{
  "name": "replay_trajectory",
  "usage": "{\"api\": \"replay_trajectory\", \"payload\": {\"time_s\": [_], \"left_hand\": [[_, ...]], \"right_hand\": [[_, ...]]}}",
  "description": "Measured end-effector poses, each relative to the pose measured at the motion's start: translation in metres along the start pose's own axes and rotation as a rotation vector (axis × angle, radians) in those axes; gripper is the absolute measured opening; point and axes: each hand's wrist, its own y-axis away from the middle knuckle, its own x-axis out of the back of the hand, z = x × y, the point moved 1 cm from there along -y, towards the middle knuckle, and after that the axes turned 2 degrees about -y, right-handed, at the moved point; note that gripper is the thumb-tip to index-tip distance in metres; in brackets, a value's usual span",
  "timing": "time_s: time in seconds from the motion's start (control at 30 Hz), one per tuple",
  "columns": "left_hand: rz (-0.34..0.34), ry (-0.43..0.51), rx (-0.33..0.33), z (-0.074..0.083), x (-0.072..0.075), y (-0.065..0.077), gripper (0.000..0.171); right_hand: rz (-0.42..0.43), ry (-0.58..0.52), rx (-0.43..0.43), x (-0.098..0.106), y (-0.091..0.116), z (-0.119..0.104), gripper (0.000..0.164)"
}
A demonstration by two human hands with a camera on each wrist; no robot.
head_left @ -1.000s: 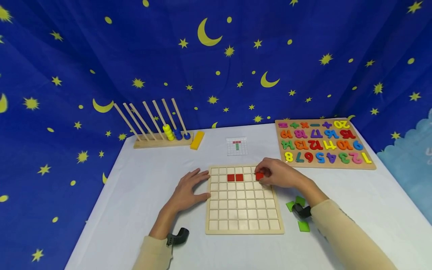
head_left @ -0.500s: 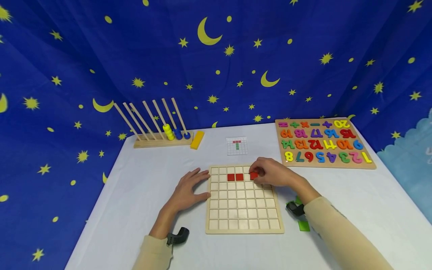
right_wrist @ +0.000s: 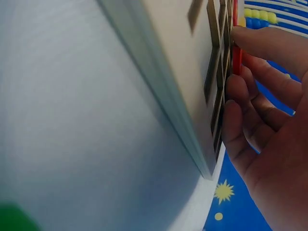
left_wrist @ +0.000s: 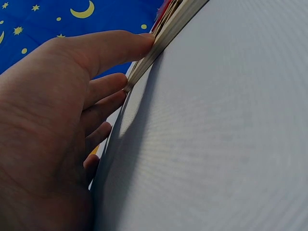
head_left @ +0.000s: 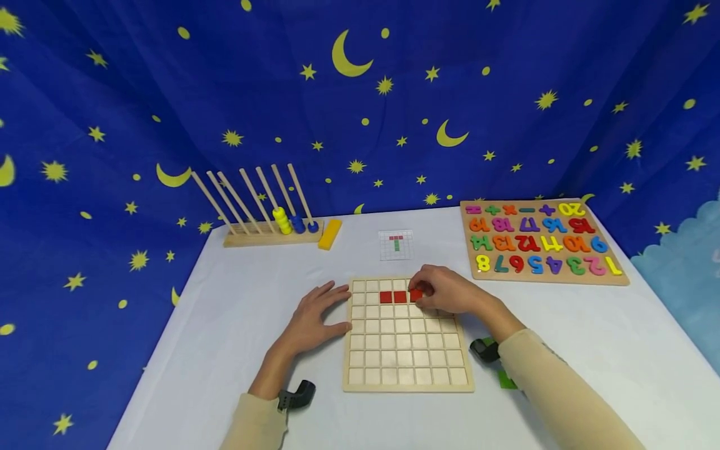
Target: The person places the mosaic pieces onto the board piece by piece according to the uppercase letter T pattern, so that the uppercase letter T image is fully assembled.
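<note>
A pale wooden grid board [head_left: 404,358] lies on the white table. In its second row from the far edge, two red square tiles [head_left: 392,297] sit side by side in their cells. My right hand [head_left: 450,292] pinches a third red tile [right_wrist: 237,60] between thumb and fingers, right at the cell to the right of those two. My left hand [head_left: 311,319] rests at the board's left side with fingers spread, thumb and fingertips touching the edge. In the left wrist view the thumb of my left hand [left_wrist: 43,110] meets the board's rim [left_wrist: 175,30].
Green tiles [head_left: 507,380] lie right of the board, partly hidden by the right forearm. Behind it is a pattern card [head_left: 396,245] with a red and green T. A peg abacus [head_left: 274,237], a yellow block [head_left: 330,234] and a number puzzle [head_left: 544,242] stand farther back.
My right hand has moved left across the board with the red tile, from farther right to beside the two placed tiles. The left hand has stayed at the board's edge.
</note>
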Motion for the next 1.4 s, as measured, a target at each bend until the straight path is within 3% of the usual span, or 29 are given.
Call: {"api": "replay_trajectory", "payload": {"time_s": [0.6, 1.13, 1.4], "left_hand": [[0.007, -0.017, 0.002, -0.001, -0.0004, -0.0015, 0.065], [0.002, 0.004, -0.016, 0.0, 0.0004, -0.0025, 0.065], [-0.007, 0.007, -0.012, -0.0003, 0.0007, -0.0017, 0.065]], "right_hand": [[-0.034, 0.016, -0.014, 0.0, -0.0053, -0.0005, 0.024], [0.005, 0.037, 0.003, -0.0013, -0.0039, 0.0026, 0.024], [0.025, 0.006, 0.016, 0.0029, 0.0029, 0.0028, 0.017]]}}
